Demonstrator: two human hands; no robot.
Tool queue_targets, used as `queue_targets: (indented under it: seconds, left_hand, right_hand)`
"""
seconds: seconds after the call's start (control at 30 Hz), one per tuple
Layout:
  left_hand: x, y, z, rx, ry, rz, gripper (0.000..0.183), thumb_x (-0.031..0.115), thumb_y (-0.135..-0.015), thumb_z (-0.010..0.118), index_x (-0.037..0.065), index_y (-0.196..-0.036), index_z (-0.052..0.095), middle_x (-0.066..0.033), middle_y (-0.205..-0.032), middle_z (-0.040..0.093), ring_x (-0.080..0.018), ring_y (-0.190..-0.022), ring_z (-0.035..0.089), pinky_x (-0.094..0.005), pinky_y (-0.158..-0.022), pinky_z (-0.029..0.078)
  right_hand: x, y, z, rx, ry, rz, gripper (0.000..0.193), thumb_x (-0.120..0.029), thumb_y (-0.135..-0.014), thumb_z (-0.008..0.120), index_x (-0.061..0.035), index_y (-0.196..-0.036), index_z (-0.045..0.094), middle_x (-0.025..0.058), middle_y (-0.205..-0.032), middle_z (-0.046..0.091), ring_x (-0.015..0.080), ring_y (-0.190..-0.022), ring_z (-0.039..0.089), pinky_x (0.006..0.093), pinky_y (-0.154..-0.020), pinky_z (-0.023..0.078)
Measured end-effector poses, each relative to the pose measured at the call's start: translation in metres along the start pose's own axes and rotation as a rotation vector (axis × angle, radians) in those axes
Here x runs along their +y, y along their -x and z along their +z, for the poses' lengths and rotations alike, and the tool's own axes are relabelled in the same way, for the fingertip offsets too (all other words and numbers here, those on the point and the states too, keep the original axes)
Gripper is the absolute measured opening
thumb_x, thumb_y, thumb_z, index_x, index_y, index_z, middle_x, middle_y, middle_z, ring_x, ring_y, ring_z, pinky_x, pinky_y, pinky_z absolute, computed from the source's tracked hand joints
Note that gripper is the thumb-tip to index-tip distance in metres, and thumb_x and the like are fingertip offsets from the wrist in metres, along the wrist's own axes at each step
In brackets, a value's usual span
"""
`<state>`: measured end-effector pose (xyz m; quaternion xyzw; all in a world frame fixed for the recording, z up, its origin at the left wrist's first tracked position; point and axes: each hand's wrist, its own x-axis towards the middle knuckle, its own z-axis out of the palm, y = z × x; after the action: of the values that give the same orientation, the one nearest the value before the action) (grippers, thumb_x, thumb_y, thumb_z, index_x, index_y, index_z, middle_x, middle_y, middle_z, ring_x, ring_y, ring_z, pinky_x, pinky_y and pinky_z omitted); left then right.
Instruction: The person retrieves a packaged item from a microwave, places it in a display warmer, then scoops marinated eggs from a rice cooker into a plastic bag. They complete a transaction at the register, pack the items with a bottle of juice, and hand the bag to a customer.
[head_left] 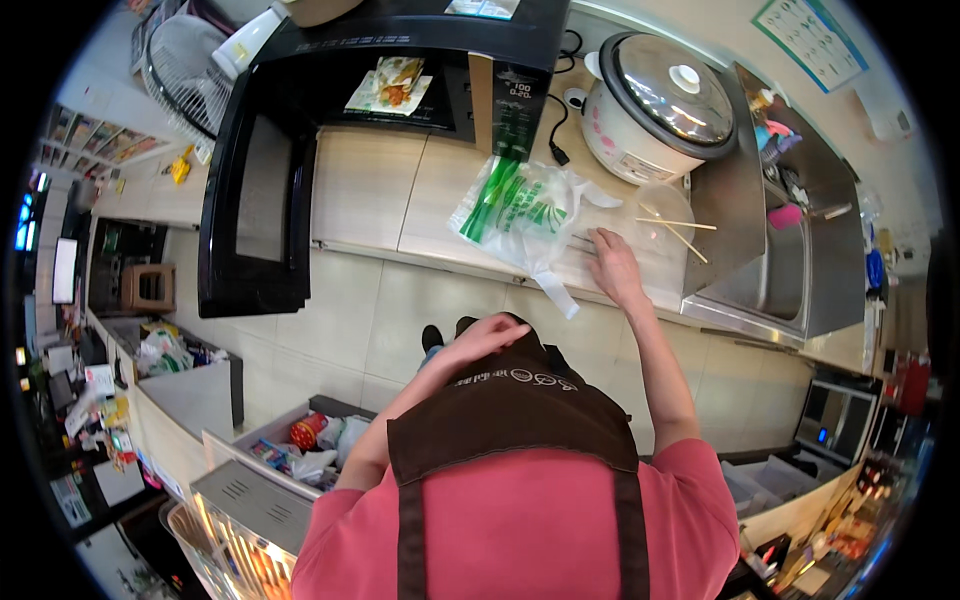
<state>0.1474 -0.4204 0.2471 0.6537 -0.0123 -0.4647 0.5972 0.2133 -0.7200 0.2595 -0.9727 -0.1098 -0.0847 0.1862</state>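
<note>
My right hand (615, 265) is over the counter's front edge, thumb and finger around thin dark sticks or prongs whose kind I cannot make out. Just left of its fingertips lies a crumpled clear plastic bag (540, 215) with green print. Beyond the hand, a pair of wooden chopsticks (676, 224) rests at a clear round plastic bowl or lid (664, 205). My left hand (490, 338) is in front of my brown apron (510, 405), fingers loosely extended and holding nothing visible. Inside the open microwave (525, 115), food (398, 90) sits on a white wrapper.
The microwave door (258, 210) swings out toward me on the left. A large rice cooker (650, 110) stands behind the bowl, with a loose black plug (560, 156) nearby. A steel sink (785, 270) is at right. Behind me, an open drawer (215, 455) holds packages.
</note>
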Motion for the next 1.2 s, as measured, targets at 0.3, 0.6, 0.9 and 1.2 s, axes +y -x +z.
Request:
queue_targets:
  seconds: [0.3, 0.6, 0.9, 1.2]
  left_hand:
    - [0.038, -0.108, 0.064, 0.48, 0.362, 0.115, 0.028, 0.028, -0.083, 0.071, 0.003, -0.096, 0.066, -0.0014, -0.079, 0.061, -0.0101, -0.062, 0.053, -0.0267, -0.058, 0.044]
    - [0.015, -0.075, 0.044, 0.31, 0.399, 0.287, 0.012, 0.015, -0.086, 0.065, 0.005, -0.092, 0.067, 0.0011, -0.086, 0.066, -0.0051, -0.077, 0.055, -0.0241, -0.067, 0.042]
    - [0.022, -0.037, 0.004, 0.148, 0.466, 0.266, 0.021, 0.023, -0.096, 0.059, 0.01, -0.113, 0.063, 0.0019, -0.099, 0.071, -0.006, -0.088, 0.06, -0.0241, -0.077, 0.044]
    - [0.037, -0.019, -0.041, -0.027, 0.425, 0.205, 0.021, 0.028, -0.097, 0.059, 0.012, -0.111, 0.062, 0.0017, -0.103, 0.069, -0.0071, -0.093, 0.061, -0.0237, -0.08, 0.046]
  right_hand:
    - [-0.01, -0.041, 0.012, -0.203, 0.034, -0.141, 0.024, -0.013, -0.08, 0.063, 0.0004, -0.099, 0.056, 0.02, -0.101, 0.061, 0.0378, -0.101, 0.058, 0.0459, -0.084, 0.048]
    - [-0.022, -0.002, -0.124, -0.675, 0.098, 0.15, 0.026, -0.018, -0.089, 0.055, 0.0035, -0.103, 0.055, 0.0284, -0.097, 0.063, 0.0472, -0.09, 0.059, 0.0528, -0.08, 0.047]
    - [-0.086, -0.033, -0.152, -0.831, -0.992, 0.412, 0.033, -0.026, -0.099, 0.053, -0.0033, -0.123, 0.054, -0.0015, -0.072, 0.051, 0.007, -0.059, 0.047, 0.0228, -0.05, 0.036]
    - [-0.197, -0.223, 0.042, -0.399, -1.288, 0.712, 0.023, -0.031, -0.102, 0.047, -0.0089, -0.095, 0.05, 0.0002, -0.07, 0.052, 0.0096, -0.048, 0.045, 0.0259, -0.043, 0.037]
